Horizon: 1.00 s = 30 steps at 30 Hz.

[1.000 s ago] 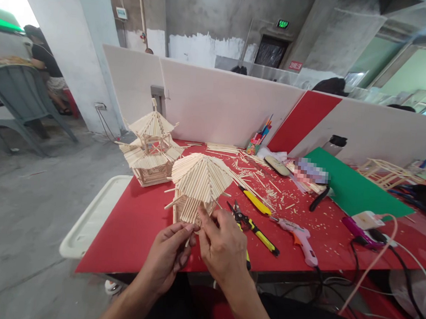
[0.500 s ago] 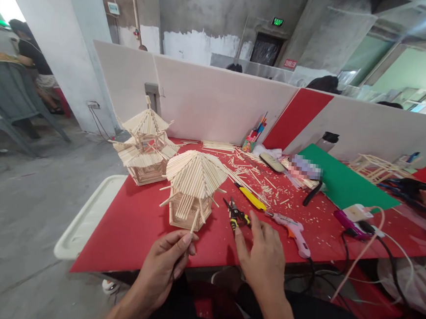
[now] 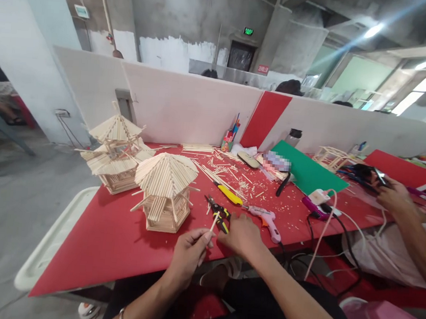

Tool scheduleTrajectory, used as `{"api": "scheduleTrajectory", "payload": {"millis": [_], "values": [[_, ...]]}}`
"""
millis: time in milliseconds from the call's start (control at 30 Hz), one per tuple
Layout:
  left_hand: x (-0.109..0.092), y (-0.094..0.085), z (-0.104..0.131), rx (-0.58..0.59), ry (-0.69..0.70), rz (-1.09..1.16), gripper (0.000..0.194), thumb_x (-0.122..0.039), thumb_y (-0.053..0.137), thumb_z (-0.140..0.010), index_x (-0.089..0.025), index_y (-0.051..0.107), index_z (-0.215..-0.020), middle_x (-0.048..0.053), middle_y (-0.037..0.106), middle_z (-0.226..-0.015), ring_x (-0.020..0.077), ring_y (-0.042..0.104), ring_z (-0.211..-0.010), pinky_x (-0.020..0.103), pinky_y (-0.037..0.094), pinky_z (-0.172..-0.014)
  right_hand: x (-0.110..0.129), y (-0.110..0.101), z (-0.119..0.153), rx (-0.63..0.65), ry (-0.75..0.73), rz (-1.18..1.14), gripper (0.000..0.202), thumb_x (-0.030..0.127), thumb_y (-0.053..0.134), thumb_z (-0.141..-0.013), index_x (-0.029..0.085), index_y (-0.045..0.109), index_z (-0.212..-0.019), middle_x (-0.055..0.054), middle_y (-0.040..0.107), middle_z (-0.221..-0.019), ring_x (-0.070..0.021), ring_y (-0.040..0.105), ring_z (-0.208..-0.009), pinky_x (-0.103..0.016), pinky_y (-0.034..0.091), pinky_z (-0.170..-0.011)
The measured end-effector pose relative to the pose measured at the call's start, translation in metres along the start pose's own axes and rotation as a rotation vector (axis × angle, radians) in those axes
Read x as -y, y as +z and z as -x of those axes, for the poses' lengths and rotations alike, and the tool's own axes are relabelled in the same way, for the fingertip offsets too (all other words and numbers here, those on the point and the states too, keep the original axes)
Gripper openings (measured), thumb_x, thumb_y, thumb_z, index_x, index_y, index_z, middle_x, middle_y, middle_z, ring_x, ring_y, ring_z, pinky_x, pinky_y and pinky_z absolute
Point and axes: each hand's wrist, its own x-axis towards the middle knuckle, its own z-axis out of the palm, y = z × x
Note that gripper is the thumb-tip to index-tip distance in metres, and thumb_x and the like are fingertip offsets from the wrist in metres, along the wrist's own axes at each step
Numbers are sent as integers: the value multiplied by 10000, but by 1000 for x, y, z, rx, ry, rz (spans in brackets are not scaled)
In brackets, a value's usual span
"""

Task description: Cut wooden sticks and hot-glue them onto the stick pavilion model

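My left hand [image 3: 192,251] pinches a short thin wooden stick [image 3: 214,222] that points up and away from me. My right hand [image 3: 243,234] has its fingers bent around the yellow-and-black handles of the cutting pliers [image 3: 214,207], which lie on the red table; part of the grip is hidden by the hand. Left of both hands stands a small pavilion model [image 3: 165,190] built of wooden sticks, with a peaked roof. Behind it is a two-tiered stick pavilion [image 3: 115,154].
On the red tabletop [image 3: 98,249] lie a yellow utility knife [image 3: 228,193], a pink glue gun [image 3: 267,222], scattered sticks and offcuts, and a green board [image 3: 301,169]. A purple power strip [image 3: 315,208] with cables sits to the right. Another person's hand [image 3: 394,193] holds a phone.
My left hand has moved the stick away from the pavilion model, rightward toward the pliers. My right hand has closed from a spread pose onto the pliers' handles. The view has turned right.
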Motion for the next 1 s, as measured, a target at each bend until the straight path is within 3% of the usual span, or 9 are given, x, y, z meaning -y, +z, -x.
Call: {"api": "scheduleTrajectory", "payload": {"millis": [100,200,300,367,433,533,600,767,1000], "values": [[4,6,-11,-54,-6,13,379,-479,724,-621,-114,670,-707,-30,555,-541,18,304,-330,187,231,-351,-19,-16,9,188,-48,-267,468,542,426,-736,138,596,-899,-145,641,-900,-279,596,-906,-369,436,-771],[7,8,-19,-88,-1,22,399,-493,731,-599,-114,671,-706,-26,562,-530,19,306,-322,188,249,-345,-44,-18,35,374,-96,-565,578,569,157,-776,180,555,-931,-102,634,-864,-216,617,-804,-345,452,-716],[8,9,-27,-98,22,31,383,-484,742,-585,-120,667,-676,-26,562,-522,15,298,-321,182,237,-343,-62,-6,65,545,-63,-914,438,417,387,-650,202,516,-1009,-75,627,-862,-200,609,-795,-355,440,-748],[6,11,-32,-99,32,19,389,-491,743,-577,-124,674,-686,-25,562,-522,18,304,-324,180,231,-340,-65,0,79,630,-18,-1043,480,297,479,-566,213,522,-1037,-52,624,-870,-198,599,-813,-360,433,-780],[4,12,-35,-98,43,-19,404,-505,743,-571,-126,678,-695,-32,546,-502,26,309,-328,181,230,-338,-61,0,86,562,-17,-965,512,223,499,-541,215,545,-1051,-34,621,-887,-203,584,-859,-362,424,-825],[3,13,-36,-91,81,-99,387,-511,728,-596,-133,672,-663,-47,499,-451,45,320,-348,188,258,-355,-53,-8,83,276,-106,-625,576,179,486,-574,211,529,-1148,-45,595,-1071,-221,513,-1060,-367,349,-970],[4,12,-35,-77,110,-156,357,-499,703,-639,-143,664,-637,-52,469,-430,60,335,-370,192,273,-375,-50,-12,78,153,-155,-378,644,170,471,-605,188,469,-1249,-78,531,-1220,-237,436,-1181,-380,278,-1040],[6,6,-32,-20,211,-310,274,-387,631,-738,-167,626,-574,-42,453,-458,92,377,-443,202,288,-431,-47,-5,68,90,-205,29,735,156,447,-645,95,344,-1370,-162,475,-1293,-278,413,-1215,-400,286,-1038],[1,3,-32,-3,326,-427,248,-312,570,-764,-168,629,-571,-18,515,-533,129,445,-546,221,358,-537,-41,-4,64,62,-239,142,686,153,445,-675,105,372,-1355,-158,513,-1248,-268,470,-1162,-376,342,-991]]}}
